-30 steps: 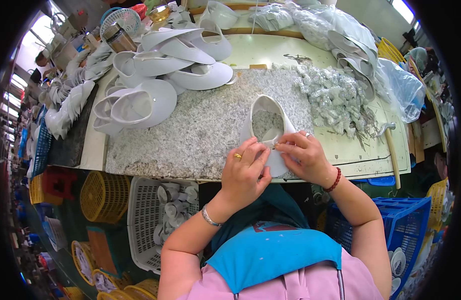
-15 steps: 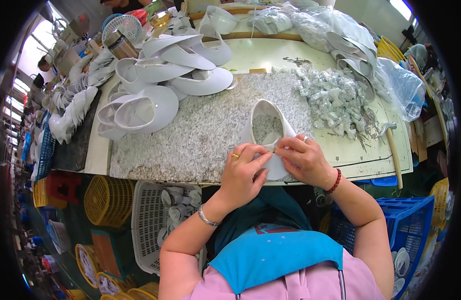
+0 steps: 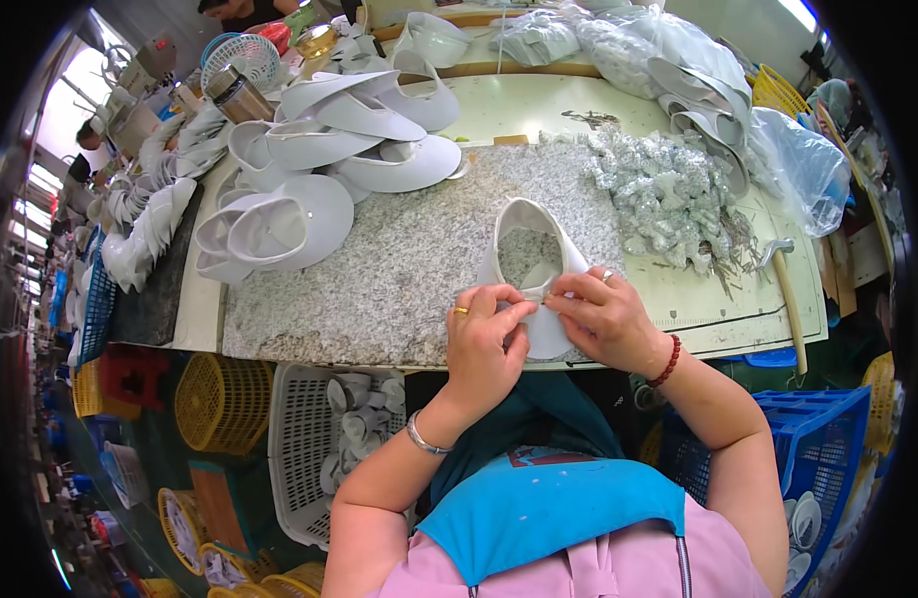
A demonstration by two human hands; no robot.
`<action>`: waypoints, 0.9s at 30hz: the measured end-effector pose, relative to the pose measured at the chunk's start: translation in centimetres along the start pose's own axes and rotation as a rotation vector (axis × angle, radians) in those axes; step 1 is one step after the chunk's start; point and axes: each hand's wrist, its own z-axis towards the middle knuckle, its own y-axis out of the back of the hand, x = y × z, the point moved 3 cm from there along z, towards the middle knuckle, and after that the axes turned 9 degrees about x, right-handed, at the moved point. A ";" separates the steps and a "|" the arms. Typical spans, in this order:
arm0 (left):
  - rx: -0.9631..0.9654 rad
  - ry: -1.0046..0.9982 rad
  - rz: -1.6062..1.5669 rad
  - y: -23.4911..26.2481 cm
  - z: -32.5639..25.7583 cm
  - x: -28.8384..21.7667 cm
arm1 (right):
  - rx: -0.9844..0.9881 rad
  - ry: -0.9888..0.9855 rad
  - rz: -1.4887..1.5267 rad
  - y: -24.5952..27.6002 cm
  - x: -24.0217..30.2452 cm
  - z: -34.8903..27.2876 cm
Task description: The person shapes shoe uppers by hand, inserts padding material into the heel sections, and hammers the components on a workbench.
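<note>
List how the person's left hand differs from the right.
The left hand wears a gold-coloured ring; the right hand wears a silvery ring. The left hand's wrist carries a silvery bangle, the right hand's a red beaded bracelet. Both pinch the same white visor.

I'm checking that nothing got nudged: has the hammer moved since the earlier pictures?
No, neither way that I can see: the hammer keeps its place against the table's front right corner.
</note>
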 end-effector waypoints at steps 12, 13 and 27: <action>-0.143 -0.198 0.173 -0.3 -0.6 -0.6 | 0.161 0.103 -0.262 0.1 0.4 2.1; -0.145 -0.201 0.170 -0.3 -0.5 -0.6 | 0.229 0.131 -0.283 -0.1 0.2 2.3; -0.138 -0.201 0.181 0.0 -0.7 -0.7 | 0.217 0.329 -0.266 -0.1 -1.4 0.8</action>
